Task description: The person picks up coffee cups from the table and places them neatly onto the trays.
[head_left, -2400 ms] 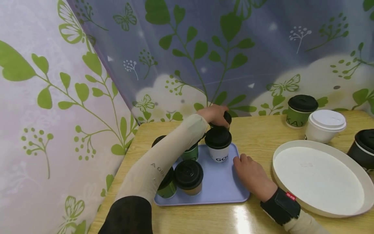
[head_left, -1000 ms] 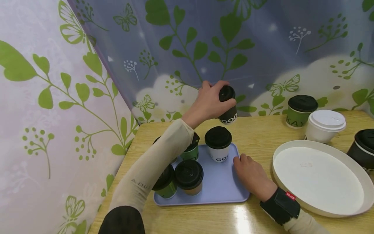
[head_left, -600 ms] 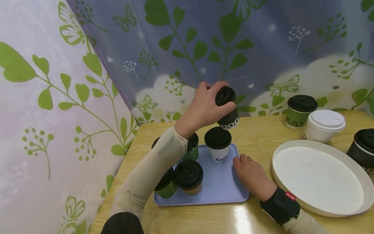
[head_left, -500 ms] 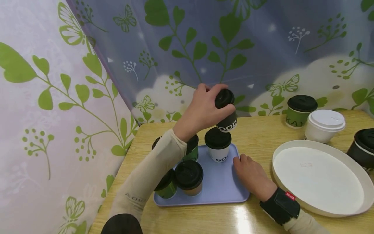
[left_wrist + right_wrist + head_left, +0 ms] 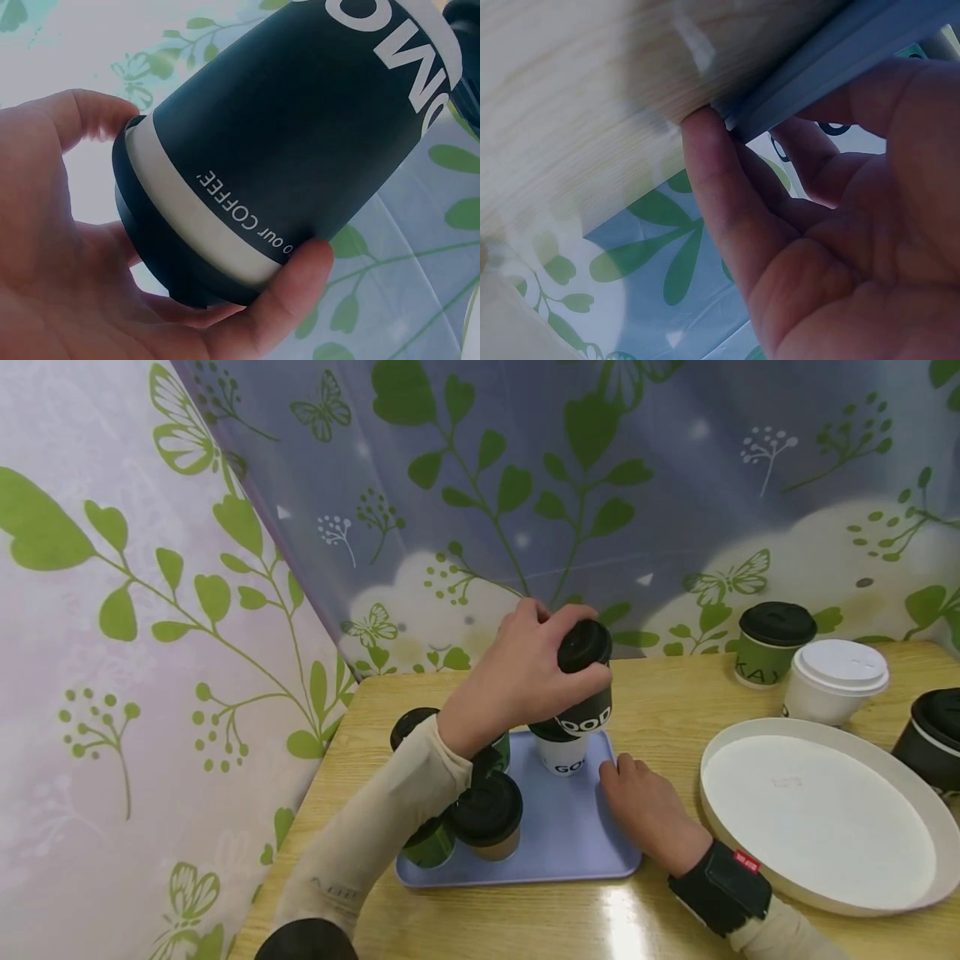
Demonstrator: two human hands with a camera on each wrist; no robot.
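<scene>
The black cup [image 5: 591, 703] is gripped around its lid [image 5: 581, 647] end by the left hand [image 5: 517, 672], with thumb and fingers spread about the rim; it is seemingly held from the top so that its base is left free underneath. In the head view it is seen at the hand's 3 o'clock, roughly upright, with its base overlapping the lid of the white cup [image 5: 557, 758]; whether the two are touching cannot be told. The tray [image 5: 558, 843] is pinched along its 3 o'clock edge by the right hand [image 5: 645, 810], presumably so that it is steadied on the counter [image 5: 465, 918]. The white cup is placed near the tray's 1 o'clock corner, while the brown cup [image 5: 498, 847] and the green cup [image 5: 430, 850] are grouped toward 8 o'clock, by which the middle and 4 o'clock side are left bare.
</scene>
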